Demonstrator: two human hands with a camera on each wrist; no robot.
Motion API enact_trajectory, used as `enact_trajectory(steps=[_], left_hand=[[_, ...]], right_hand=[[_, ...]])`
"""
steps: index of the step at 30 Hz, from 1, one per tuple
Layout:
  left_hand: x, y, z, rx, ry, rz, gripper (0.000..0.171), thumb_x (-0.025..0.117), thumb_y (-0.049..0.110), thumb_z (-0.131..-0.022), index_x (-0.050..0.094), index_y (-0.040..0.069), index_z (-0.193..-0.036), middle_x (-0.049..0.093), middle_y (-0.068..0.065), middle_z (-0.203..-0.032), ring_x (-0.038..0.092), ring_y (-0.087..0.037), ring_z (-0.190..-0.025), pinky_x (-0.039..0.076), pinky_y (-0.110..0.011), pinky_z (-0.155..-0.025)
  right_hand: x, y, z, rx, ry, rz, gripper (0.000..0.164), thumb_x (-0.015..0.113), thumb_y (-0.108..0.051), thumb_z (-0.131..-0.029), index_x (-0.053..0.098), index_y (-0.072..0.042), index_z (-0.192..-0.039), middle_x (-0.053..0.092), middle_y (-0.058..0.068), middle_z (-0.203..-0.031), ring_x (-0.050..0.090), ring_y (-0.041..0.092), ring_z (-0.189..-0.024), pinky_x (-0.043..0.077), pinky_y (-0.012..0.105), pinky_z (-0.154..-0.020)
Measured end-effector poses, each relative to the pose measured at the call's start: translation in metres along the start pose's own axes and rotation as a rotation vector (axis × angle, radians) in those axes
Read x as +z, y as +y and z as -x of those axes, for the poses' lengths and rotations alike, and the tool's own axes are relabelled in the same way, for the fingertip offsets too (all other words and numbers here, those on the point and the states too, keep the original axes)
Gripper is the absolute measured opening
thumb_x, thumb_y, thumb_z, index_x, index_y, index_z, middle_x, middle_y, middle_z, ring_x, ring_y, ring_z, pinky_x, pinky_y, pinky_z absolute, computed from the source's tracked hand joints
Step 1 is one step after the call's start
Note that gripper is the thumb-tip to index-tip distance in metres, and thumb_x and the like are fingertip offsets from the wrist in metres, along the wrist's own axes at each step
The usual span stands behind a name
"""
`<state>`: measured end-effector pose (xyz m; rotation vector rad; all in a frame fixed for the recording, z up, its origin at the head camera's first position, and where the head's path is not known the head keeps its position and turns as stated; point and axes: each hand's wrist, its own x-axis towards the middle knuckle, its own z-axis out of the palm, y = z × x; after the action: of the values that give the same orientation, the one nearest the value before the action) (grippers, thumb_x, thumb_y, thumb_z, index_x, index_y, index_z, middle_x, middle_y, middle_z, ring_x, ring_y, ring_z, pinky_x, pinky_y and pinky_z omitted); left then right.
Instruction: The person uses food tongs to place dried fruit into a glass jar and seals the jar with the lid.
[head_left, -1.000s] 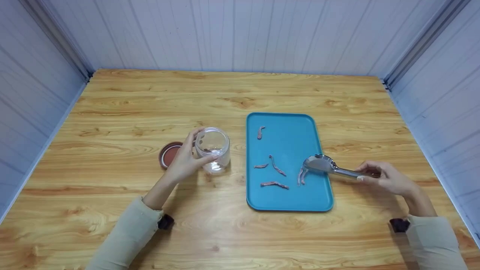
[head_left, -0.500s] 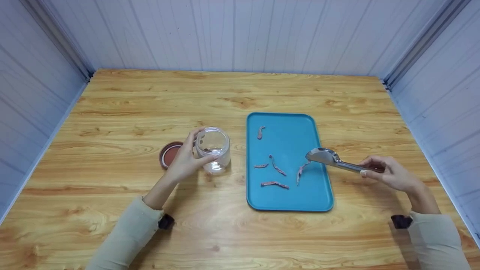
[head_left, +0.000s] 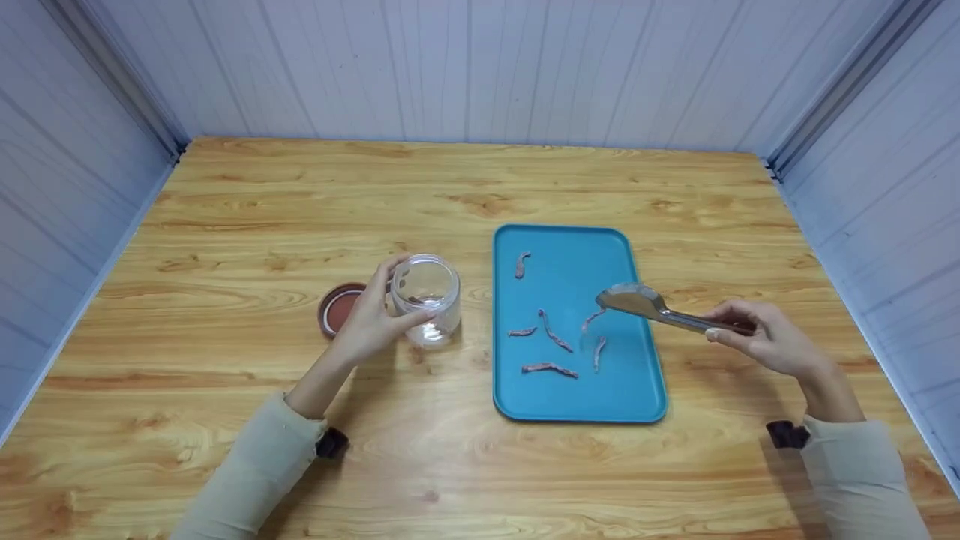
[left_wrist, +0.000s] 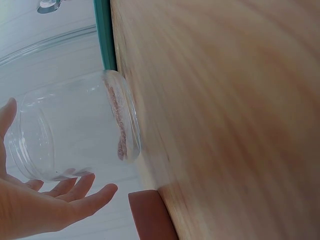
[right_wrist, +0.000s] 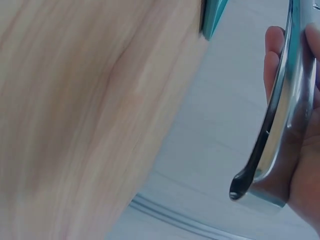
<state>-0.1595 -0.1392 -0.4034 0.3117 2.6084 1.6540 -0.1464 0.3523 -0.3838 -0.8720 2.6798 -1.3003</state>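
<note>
My right hand (head_left: 769, 337) grips metal tongs (head_left: 637, 301) by the handle end. From their tip a thin reddish-brown strip (head_left: 592, 319) that looks like dried meat hangs over the blue tray (head_left: 574, 405). Several similar strips (head_left: 549, 369) lie scattered on the tray. My left hand (head_left: 375, 319) holds an upright, lidless clear jar (head_left: 442, 321), thumb on the near side and fingers round the left. In the left wrist view, a reddish-brown strip (left_wrist: 117, 117) lies at the jar's bottom. In the right wrist view the tongs (right_wrist: 285, 125) cover part of the fingers.
Left of the jar, a round red-brown lid (head_left: 341, 309) lies on the wooden table (head_left: 420, 202), partly behind my left hand. The tray stands just right of the jar. Pale panel walls (head_left: 480, 67) enclose the table at the back and sides.
The tongs have risen and shifted left and away from me, lifting one strip off the tray; another strip beside it stays on the tray. My left hand and the jar have not moved.
</note>
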Motion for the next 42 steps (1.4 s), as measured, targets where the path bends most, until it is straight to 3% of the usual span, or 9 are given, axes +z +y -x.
enact_trajectory(steps=[5,7,12,21,28,34,42], left_hand=[[-0.003,0.025,0.008,-0.007,-0.007,0.023,0.077,0.072,0.016,-0.074,0.026,0.005,-0.135,0.035,-0.021,-0.13,0.031,-0.031,-0.12,0.023,-0.047,-0.097],[-0.002,0.022,0.007,0.002,-0.006,0.016,0.077,0.073,0.019,-0.073,0.027,0.007,-0.135,0.035,-0.021,-0.13,0.031,-0.03,-0.12,0.024,-0.046,-0.097],[0.0,-0.003,-0.002,0.022,0.011,-0.003,0.081,0.074,0.033,-0.07,0.029,0.016,-0.134,0.037,-0.013,-0.13,0.032,-0.024,-0.12,0.025,-0.044,-0.097],[0.0,-0.002,-0.002,0.005,0.009,0.004,0.081,0.074,0.033,-0.07,0.029,0.015,-0.135,0.036,-0.013,-0.131,0.031,-0.026,-0.12,0.024,-0.044,-0.098],[0.0,-0.003,-0.001,0.001,0.008,-0.001,0.081,0.073,0.04,-0.068,0.03,0.019,-0.133,0.037,-0.007,-0.131,0.032,-0.02,-0.119,0.025,-0.042,-0.096],[0.0,-0.003,-0.001,-0.001,0.005,-0.002,0.081,0.073,0.041,-0.068,0.029,0.019,-0.133,0.035,-0.008,-0.132,0.031,-0.02,-0.12,0.024,-0.043,-0.097],[0.001,-0.004,-0.002,-0.022,0.003,-0.011,0.082,0.073,0.042,-0.068,0.028,0.02,-0.134,0.034,-0.009,-0.133,0.03,-0.022,-0.121,0.024,-0.044,-0.097]], right_hand=[[0.008,-0.025,-0.012,-0.043,-0.007,0.036,0.017,0.059,0.013,-0.076,0.061,0.004,-0.09,0.057,0.009,-0.071,0.047,0.013,-0.057,0.039,0.021,-0.048],[0.01,-0.03,-0.016,-0.057,-0.015,0.029,0.017,0.058,0.013,-0.077,0.061,0.003,-0.091,0.057,0.007,-0.071,0.046,0.014,-0.055,0.038,0.022,-0.047],[0.015,-0.038,-0.027,-0.082,-0.023,0.018,0.017,0.058,0.012,-0.078,0.062,0.003,-0.091,0.057,0.005,-0.071,0.045,0.014,-0.054,0.037,0.023,-0.044],[0.02,-0.056,-0.048,-0.105,-0.041,0.001,0.016,0.057,0.011,-0.08,0.061,0.003,-0.093,0.057,0.004,-0.072,0.043,0.012,-0.052,0.036,0.024,-0.042],[0.024,-0.069,-0.067,-0.157,-0.055,-0.039,0.017,0.055,0.012,-0.08,0.06,0.006,-0.096,0.058,0.012,-0.075,0.046,0.015,-0.055,0.038,0.024,-0.045],[0.03,-0.077,-0.08,-0.162,-0.039,-0.036,0.018,0.056,0.01,-0.081,0.061,0.005,-0.097,0.057,0.005,-0.072,0.043,0.013,-0.052,0.035,0.025,-0.042],[0.038,-0.088,-0.093,-0.219,-0.033,-0.048,0.021,0.057,0.008,-0.081,0.061,0.003,-0.1,0.056,0.007,-0.073,0.042,0.012,-0.052,0.035,0.023,-0.044]])
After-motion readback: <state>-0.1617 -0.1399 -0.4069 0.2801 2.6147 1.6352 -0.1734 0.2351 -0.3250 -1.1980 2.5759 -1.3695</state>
